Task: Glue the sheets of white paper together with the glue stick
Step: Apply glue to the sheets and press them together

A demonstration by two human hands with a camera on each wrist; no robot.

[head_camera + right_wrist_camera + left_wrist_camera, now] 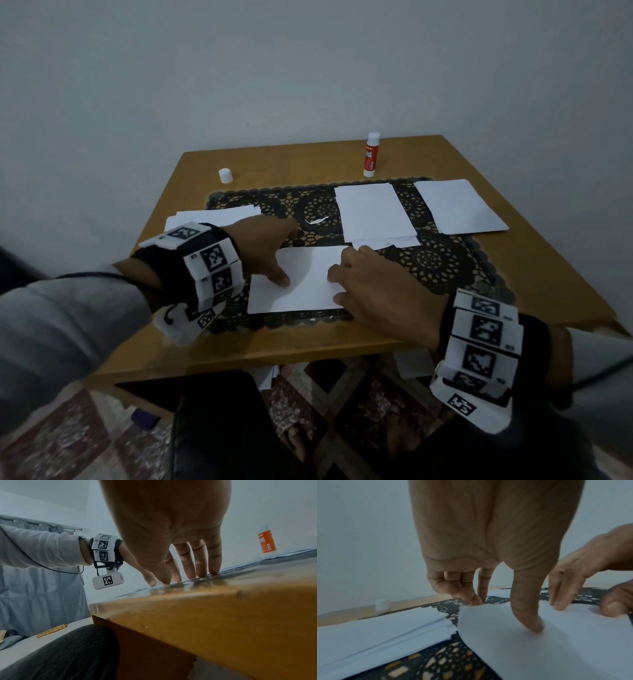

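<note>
— Both hands, left hand [263, 246] and right hand [380, 291]?
— Fingers straight, pressing the white sheet [301, 281] flat on the table [308, 346].
— Glue stick [371, 155]?
— Upright, uncapped, well beyond that sheet.

plain pale wall [308, 68] beyond the grip, dim light; wooden bench [308, 346] under it with black lace mat [445, 267]; patterned red-white tiled floor [85, 438] below; grey curtain [42, 595] on a rod off to the left
</note>
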